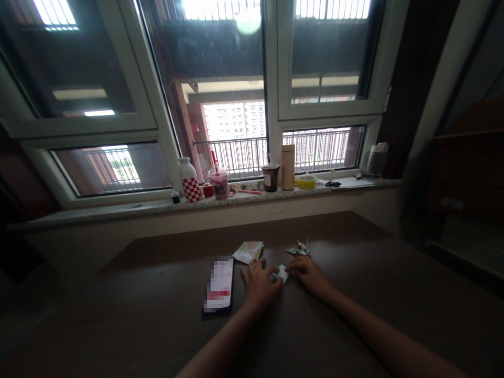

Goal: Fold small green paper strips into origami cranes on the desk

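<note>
Between my two hands is a small white piece of paper (282, 273) with a greenish edge, low over the table. My left hand (260, 281) has its thumb and index finger at the paper's left side, the other fingers bent. The fingertips of my right hand (309, 274) pinch its right edge. Just beyond my left hand lies a flat printed packet (249, 252), white with green and yellow edges. A small heap of crumpled or folded coloured paper (300, 249) rests beyond my right hand. To the left of my left hand is a phone (220, 283), screen lit and partly blurred.
The dark table (157, 325) reaches toward a stone windowsill (129, 209). On the sill stand a checkered bottle (191, 181), a pink drink cup (219, 184), a dark cup (270, 178), a tan flask (287, 168), yellow tape (306, 181) and black scissors (333, 184).
</note>
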### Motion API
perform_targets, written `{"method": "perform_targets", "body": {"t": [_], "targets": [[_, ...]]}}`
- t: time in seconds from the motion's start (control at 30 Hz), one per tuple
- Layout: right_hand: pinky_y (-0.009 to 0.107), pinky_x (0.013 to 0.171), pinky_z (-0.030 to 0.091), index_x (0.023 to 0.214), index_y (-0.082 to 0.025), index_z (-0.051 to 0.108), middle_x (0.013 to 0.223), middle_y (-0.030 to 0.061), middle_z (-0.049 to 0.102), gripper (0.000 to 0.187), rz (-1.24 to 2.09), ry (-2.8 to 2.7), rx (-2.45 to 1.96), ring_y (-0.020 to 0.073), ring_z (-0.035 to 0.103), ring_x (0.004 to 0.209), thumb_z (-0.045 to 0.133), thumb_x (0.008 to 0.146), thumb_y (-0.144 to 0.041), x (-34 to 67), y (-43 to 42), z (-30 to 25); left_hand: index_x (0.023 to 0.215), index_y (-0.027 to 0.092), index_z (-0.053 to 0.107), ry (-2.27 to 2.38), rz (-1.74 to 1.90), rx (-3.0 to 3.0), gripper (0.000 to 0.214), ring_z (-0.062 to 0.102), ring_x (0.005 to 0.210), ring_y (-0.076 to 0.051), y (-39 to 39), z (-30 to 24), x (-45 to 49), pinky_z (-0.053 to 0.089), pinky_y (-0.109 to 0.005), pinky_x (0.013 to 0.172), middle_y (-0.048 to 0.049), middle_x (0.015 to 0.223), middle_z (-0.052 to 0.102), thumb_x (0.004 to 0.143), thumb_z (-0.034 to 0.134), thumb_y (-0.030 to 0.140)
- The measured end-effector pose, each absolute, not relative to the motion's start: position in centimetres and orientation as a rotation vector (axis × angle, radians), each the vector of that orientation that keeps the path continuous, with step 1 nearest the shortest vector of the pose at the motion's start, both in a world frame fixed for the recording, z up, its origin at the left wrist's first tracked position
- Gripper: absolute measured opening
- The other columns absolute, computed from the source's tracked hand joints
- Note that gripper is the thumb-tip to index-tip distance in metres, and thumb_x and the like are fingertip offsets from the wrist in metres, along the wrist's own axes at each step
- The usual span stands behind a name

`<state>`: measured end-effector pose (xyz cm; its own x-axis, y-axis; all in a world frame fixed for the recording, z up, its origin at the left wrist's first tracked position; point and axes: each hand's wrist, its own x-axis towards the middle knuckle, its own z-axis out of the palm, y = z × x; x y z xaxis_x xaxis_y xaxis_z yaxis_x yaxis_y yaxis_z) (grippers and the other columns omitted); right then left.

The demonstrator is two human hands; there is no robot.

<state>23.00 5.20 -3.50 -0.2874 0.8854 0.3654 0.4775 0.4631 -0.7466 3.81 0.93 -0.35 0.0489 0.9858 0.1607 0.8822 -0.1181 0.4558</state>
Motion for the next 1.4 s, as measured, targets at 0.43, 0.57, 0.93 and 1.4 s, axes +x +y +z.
{"method": "perform_targets", "body": {"t": [0.43,0.57,0.93,1.4], "targets": [[0.046,0.103,0.037,0.085,-0.023,0.075,0.103,0.0085,0.067,0.010,0.542,-1.936,-1.309,0.0274,0.052,0.111,0.069,0.079,-0.029,22.8,5.2,-3.5,0.110,0.041,0.070,1.847,0.505,2.104,0.038,0.019,0.146,-0.032,0.9,0.5,3.6,0.003,-0.064,0.115,-0.0042,0.146,0.045,0.075,0.063,0.053],[0.046,0.103,0.036,0.082,-0.022,0.074,0.103,0.0082,0.064,0.010,0.485,-1.924,-1.333,0.0268,0.050,0.111,0.067,0.081,-0.029,22.4,5.2,-3.8,0.111,0.040,0.069,1.832,0.457,2.105,0.040,0.016,0.147,-0.033,1.1,0.5,3.3,0.002,-0.065,0.114,-0.0045,0.149,0.042,0.074,0.064,0.054],[0.045,0.101,0.039,0.080,-0.020,0.071,0.104,0.0085,0.060,0.009,0.402,-1.901,-1.433,0.0261,0.049,0.110,0.066,0.081,-0.028,21.3,5.4,-3.9,0.111,0.039,0.069,1.796,0.457,2.106,0.041,0.014,0.148,-0.034,1.7,0.0,3.1,-0.001,-0.065,0.114,-0.0054,0.151,0.041,0.071,0.066,0.051],[0.045,0.101,0.040,0.080,-0.021,0.069,0.103,0.0090,0.058,0.008,0.319,-1.891,-1.448,0.0265,0.049,0.109,0.065,0.082,-0.028,20.9,5.2,-4.2,0.107,0.036,0.071,1.844,0.480,2.080,0.039,0.018,0.147,-0.033,1.2,0.6,3.6,0.003,-0.062,0.115,-0.0067,0.150,0.042,0.076,0.060,0.057]]}}
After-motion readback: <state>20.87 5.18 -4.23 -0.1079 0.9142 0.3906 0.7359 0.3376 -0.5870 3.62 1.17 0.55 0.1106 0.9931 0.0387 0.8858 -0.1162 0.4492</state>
